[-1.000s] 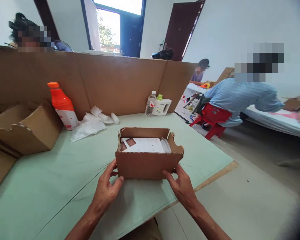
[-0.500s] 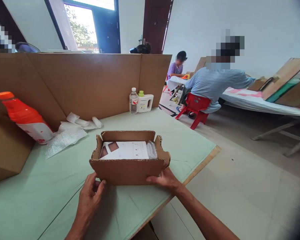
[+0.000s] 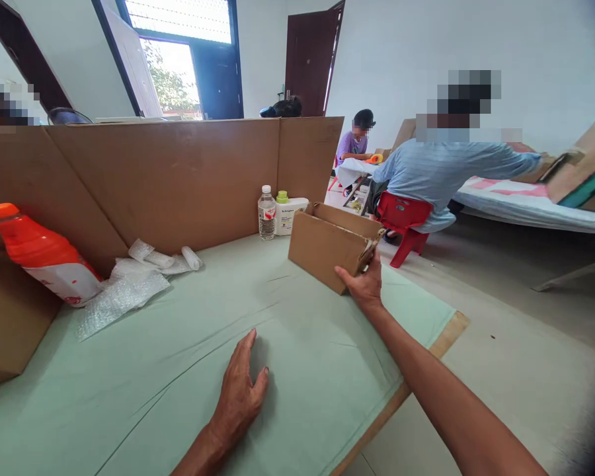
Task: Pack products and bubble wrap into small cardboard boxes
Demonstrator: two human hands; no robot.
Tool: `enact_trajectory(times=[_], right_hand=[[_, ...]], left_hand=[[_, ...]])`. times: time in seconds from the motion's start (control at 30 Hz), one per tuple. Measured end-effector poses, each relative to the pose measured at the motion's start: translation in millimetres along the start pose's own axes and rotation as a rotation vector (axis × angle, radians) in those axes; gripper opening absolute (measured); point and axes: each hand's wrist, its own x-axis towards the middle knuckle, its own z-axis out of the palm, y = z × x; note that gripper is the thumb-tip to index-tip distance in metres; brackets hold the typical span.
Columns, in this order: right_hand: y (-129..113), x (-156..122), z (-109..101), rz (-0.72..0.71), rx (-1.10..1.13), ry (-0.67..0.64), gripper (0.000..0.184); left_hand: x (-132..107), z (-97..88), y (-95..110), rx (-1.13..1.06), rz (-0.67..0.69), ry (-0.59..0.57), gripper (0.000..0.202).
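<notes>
My right hand (image 3: 363,285) grips the near right corner of an open cardboard box (image 3: 327,246), which is lifted and tilted above the right part of the green table (image 3: 153,370). Its contents are hidden from this angle. My left hand (image 3: 240,391) lies flat on the green table cover, fingers stretched out, holding nothing.
An orange bottle (image 3: 39,254) leans on a brown box (image 3: 7,317) at the left, next to bubble wrap (image 3: 123,285). A water bottle (image 3: 266,213) and a white jug (image 3: 288,213) stand by the cardboard partition (image 3: 178,178). A person on a red chair (image 3: 401,221) sits to the right, with others beyond.
My right hand has lifted the box off the table and carried it to the far right. My left hand let go of it and now rests flat on the table.
</notes>
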Motion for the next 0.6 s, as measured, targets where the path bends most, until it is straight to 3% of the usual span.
enact_trajectory(times=[0.17, 0.3, 0.37, 0.47, 0.6], right_hand=[[0.5, 57.3, 44.6, 0.138, -0.154, 0.041, 0.112], [-1.9, 67.6, 58.9, 0.132, -0.224, -0.052, 0.111], [-1.9, 58.2, 56.9, 0.129, -0.304, -0.121, 0.110], [-5.6, 27.0, 47.3, 0.135, -0.426, -0.292, 0.087], [-14.3, -26.8, 32.1, -0.054, -0.421, -0.539, 0.055]], left_hand=[[-0.8, -1.4, -1.5, 0.057, 0.002, 0.002, 0.059], [-1.1, 2.5, -5.4, 0.048, 0.005, 0.017, 0.058], [-1.3, 3.3, -6.2, 0.039, 0.010, 0.021, 0.058], [1.1, 1.3, -1.6, 0.025, -0.008, 0.010, 0.059], [8.3, -5.6, 16.2, 0.014, -0.035, -0.035, 0.063]])
